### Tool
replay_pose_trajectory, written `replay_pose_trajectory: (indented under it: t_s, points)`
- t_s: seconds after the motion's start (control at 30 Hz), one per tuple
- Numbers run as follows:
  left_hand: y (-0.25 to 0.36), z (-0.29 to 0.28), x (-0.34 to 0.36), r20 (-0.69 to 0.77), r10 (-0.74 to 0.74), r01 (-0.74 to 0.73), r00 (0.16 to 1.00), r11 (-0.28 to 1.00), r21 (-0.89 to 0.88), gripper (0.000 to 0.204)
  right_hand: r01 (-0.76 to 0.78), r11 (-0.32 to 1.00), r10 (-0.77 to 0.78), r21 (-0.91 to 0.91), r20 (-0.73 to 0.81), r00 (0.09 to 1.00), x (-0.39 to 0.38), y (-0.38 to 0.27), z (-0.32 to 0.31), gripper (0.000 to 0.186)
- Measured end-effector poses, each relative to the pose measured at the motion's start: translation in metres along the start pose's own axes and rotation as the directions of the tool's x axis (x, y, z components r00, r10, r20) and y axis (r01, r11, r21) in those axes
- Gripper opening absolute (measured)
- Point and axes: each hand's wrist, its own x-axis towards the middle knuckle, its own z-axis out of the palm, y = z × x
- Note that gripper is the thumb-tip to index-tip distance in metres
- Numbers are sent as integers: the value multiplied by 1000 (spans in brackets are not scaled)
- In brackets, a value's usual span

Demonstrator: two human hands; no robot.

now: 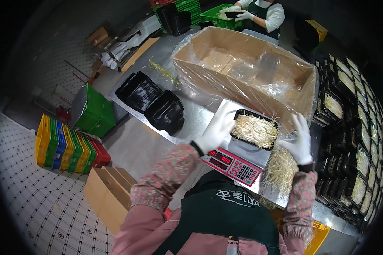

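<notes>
Two gloved hands frame the black tray of bean sprouts (256, 130) that sits on the platform of the electronic scale (236, 163), near the middle of the counter (191, 123). Your left hand (217, 129) lies flat against the tray's left end, fingers together and extended; your right hand (301, 142) is spread open just beside the tray's right end, over a loose heap of sprouts (280, 170) on the counter's near right edge. Neither hand pinches anything that you can see.

Judging by the layout, the tray looks heaped and is at the weighing stage. Many filled trays (353, 140) already stand stacked along the counter's right side, so a good share of the work seems done. Left to do, by the look of it: two stacks of empty black trays (153, 102) wait at the counter's left edge, and the loose heap is not yet packed.

The tray's long axis runs left to right, tilted slightly down toward the right, roughly parallel to the front wall of the large plastic-lined cardboard box (242, 72) behind it.
</notes>
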Motion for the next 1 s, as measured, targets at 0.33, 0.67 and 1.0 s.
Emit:
replay_pose_trajectory:
  t_s: [0.33,0.67,1.0]
  points:
    - [-48,68,22,247,-11,-211,969,482,850,56,-3,999,-19,36,576,817,34,11,37,67]
    - [-53,68,26,233,-19,-185,972,545,818,60,-386,760,329,522,203,922,-21,24,17,11]
    - [-15,14,15,274,105,-269,956,689,673,90,-339,904,405,-261,261,877,-62,68,12,53]
